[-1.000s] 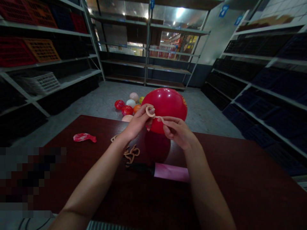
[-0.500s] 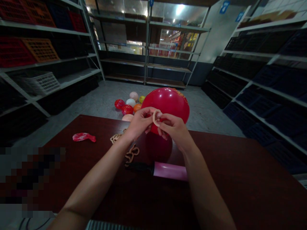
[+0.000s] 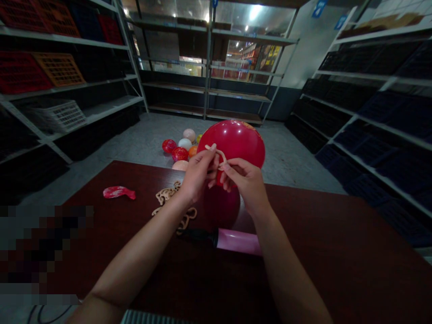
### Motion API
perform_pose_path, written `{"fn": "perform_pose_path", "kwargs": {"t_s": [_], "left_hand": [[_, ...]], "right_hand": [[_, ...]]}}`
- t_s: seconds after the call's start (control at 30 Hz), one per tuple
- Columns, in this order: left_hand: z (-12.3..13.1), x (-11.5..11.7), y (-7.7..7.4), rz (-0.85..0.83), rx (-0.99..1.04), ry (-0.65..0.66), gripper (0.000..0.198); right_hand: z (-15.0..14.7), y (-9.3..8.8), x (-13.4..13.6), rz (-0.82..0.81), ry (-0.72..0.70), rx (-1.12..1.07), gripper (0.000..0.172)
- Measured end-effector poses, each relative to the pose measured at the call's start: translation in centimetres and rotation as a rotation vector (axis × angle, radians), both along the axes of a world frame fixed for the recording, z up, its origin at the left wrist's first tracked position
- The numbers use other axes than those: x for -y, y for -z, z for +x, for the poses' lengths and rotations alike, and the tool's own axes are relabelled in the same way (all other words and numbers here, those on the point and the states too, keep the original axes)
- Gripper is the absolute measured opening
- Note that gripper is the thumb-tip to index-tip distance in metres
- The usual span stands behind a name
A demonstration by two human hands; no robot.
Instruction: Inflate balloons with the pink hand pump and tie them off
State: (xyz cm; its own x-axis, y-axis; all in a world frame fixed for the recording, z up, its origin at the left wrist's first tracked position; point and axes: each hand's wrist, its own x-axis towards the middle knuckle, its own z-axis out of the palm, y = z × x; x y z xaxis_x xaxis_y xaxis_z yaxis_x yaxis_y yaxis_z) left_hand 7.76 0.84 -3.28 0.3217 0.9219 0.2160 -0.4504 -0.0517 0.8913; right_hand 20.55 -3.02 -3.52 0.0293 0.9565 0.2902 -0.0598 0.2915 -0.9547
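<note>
An inflated red balloon (image 3: 238, 140) is held up over the dark red table (image 3: 337, 252). My left hand (image 3: 197, 173) and my right hand (image 3: 245, 180) meet at its near side, both pinched on a pale rubber band (image 3: 216, 152) that arcs between their fingertips against the balloon. The balloon's neck is hidden behind my fingers. Below my hands a pink hand pump (image 3: 236, 240) with a black nozzle lies on the table. A heap of loose pale rubber bands (image 3: 168, 198) lies by my left wrist.
A limp red balloon (image 3: 118, 192) lies on the table at the left. Several inflated balloons (image 3: 180, 148) sit on the grey floor beyond the table. Metal shelving with crates (image 3: 57, 67) lines both sides and the back. A blurred patch covers the lower left.
My hands have closed together and risen slightly against the balloon. The rubber band, first stretched as a loop between separate hands, is now drawn short between my fingertips.
</note>
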Motion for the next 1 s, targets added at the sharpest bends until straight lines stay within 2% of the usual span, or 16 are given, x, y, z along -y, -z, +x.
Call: {"fn": "perform_pose_path", "kwargs": {"t_s": [0.07,0.13,0.2,0.3,0.37,0.53,0.7,1.0], "left_hand": [[-0.1,-0.1,0.1,0.106,-0.043,0.046,0.037],[-0.2,-0.1,0.4,0.255,-0.134,0.030,0.027],[-0.1,0.0,0.7,0.458,-0.276,-0.072,0.020],[0.2,0.0,1.4,0.786,-0.462,-0.304,0.018],[0.5,0.0,2.0,0.892,-0.522,-0.418,0.020],[0.9,0.1,2.6,0.910,-0.679,-0.546,0.016],[0.4,0.5,1.9,0.995,-0.826,-0.592,0.012],[0.1,0.1,1.3,0.863,-0.943,-0.556,0.007]], "right_hand": [[0.2,-0.2,0.1,0.022,0.059,0.017,0.020],[0.4,-0.2,0.0,0.053,0.130,0.034,0.019],[0.5,0.0,-0.1,0.091,0.216,0.065,0.016],[0.3,0.3,-0.2,0.159,0.360,0.160,0.012],[0.0,0.6,-0.2,0.196,0.433,0.226,0.012],[-0.6,0.9,-0.1,0.310,0.567,0.366,0.012],[-0.7,1.2,0.0,0.452,0.702,0.536,0.013],[0.0,2.2,-0.7,0.567,0.663,0.772,0.018]]}}
